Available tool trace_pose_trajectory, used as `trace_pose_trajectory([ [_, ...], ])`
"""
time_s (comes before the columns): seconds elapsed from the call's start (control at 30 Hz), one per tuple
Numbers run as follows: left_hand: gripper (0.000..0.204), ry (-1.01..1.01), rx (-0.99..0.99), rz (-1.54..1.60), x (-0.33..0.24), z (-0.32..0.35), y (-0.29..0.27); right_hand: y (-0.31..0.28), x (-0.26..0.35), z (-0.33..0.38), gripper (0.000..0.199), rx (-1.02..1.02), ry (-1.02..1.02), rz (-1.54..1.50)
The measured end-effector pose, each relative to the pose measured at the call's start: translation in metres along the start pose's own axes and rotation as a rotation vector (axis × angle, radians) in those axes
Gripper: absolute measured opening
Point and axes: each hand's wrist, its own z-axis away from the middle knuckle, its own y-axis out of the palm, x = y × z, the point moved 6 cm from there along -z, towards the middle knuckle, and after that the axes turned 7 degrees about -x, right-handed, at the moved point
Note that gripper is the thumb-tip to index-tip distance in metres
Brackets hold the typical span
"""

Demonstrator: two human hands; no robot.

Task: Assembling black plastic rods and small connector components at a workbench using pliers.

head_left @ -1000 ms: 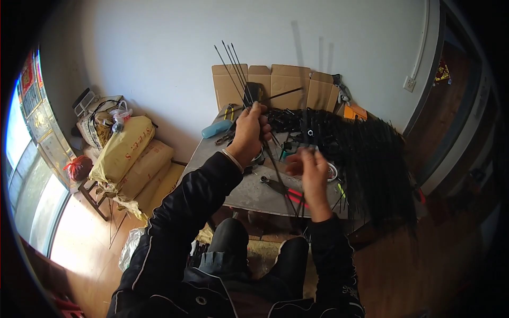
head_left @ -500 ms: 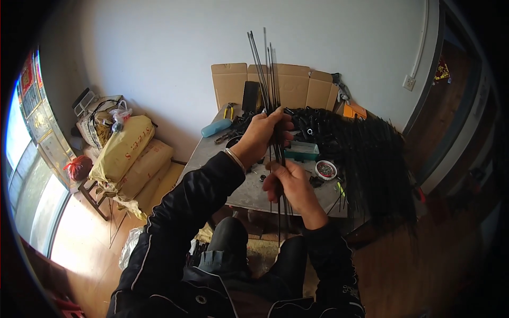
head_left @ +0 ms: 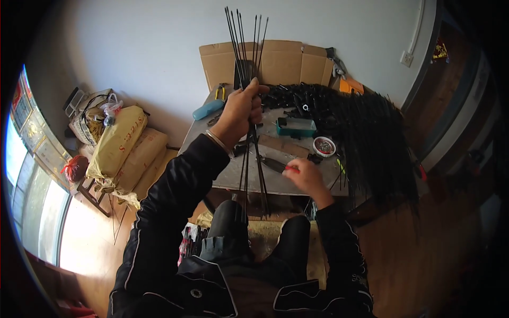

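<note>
Upright in my left hand point(head_left: 245, 110) is a bundle of thin black rods point(head_left: 258, 169), wrapped by the fingers near its middle. The rods fan out above the fist and again below it, their lower ends hanging past the table's front edge. My right hand point(head_left: 307, 176) is closed at the near side of the table, with a small red part point(head_left: 290, 169) showing at its fingers. A dark, blade-like piece point(head_left: 273, 165) points left from there; the kind of tool cannot be made out.
Black parts point(head_left: 297, 98) are heaped on the grey table point(head_left: 217, 175). A green box point(head_left: 296, 127) and a white bowl point(head_left: 324, 147) of small pieces stand nearby. Many dark rods point(head_left: 376, 153) overhang the right side. Behind stands cardboard point(head_left: 281, 63); yellow sacks point(head_left: 119, 140) are stacked left.
My right hand has left the rods, moved right and slightly down, and now grips a red part. My left hand has shifted left and up with the bundle, which has spread wider.
</note>
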Motion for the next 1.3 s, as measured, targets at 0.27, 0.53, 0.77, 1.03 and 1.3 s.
trace_pose_trajectory([
  [0.27,0.025,-0.076,0.127,-0.108,0.004,0.015,0.004,-0.002,-0.006,0.026,0.033,-0.047,0.022,0.408],
  [0.53,0.025,-0.235,0.433,-0.173,0.021,0.059,0.036,-0.077,0.03,-0.018,0.065,-0.291,-0.052,-0.054],
  [0.77,0.024,-0.323,0.659,-0.148,0.023,0.107,0.039,-0.035,0.09,-0.056,0.033,0.082,-0.074,-0.689],
  [1.03,0.022,-0.186,0.496,-0.303,0.083,0.092,-0.011,-0.008,0.0,-0.1,0.034,-0.314,-0.208,0.458],
  [1.3,0.022,-0.465,0.293,-0.184,0.172,0.073,-0.062,-0.012,-0.017,-0.074,0.057,0.371,0.356,-0.848],
])
